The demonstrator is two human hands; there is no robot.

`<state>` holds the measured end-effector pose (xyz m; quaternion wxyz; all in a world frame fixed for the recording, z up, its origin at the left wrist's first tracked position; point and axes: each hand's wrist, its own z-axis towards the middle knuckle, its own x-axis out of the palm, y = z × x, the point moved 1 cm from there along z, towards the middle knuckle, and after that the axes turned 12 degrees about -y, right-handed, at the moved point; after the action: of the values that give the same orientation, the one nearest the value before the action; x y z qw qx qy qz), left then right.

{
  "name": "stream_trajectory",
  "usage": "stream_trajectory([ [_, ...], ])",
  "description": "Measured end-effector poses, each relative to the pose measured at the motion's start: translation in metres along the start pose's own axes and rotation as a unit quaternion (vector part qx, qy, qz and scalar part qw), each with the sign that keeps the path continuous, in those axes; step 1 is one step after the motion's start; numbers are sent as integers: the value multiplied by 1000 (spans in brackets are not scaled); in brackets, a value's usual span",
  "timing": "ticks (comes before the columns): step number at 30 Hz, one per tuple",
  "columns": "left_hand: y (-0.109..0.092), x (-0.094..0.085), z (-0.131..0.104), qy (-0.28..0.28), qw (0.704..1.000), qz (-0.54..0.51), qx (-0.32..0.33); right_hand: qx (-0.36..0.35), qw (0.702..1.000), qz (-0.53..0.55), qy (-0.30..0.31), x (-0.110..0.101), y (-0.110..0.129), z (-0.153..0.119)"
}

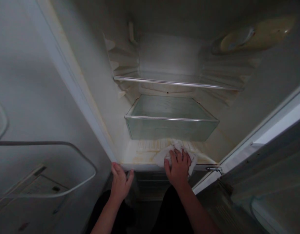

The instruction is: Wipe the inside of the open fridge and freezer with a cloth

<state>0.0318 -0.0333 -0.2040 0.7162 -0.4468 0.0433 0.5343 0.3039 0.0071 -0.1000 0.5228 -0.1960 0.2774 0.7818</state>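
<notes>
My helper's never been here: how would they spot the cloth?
Find the open fridge, then its stained floor below the greenish drawer. The cloth lies under the right hand, over the front edge. It's white and crumpled, unlike the straight-edged drawer.

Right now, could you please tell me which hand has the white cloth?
The right hand has the white cloth beneath its fingers; the left hand touches the fridge's front edge, apart from the cloth.
</notes>
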Motion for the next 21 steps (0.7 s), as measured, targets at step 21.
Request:
stream_trajectory([
  [21,46,-22,-79,411,858,-249,-182,70,992,26,-104,24,35,-24],
])
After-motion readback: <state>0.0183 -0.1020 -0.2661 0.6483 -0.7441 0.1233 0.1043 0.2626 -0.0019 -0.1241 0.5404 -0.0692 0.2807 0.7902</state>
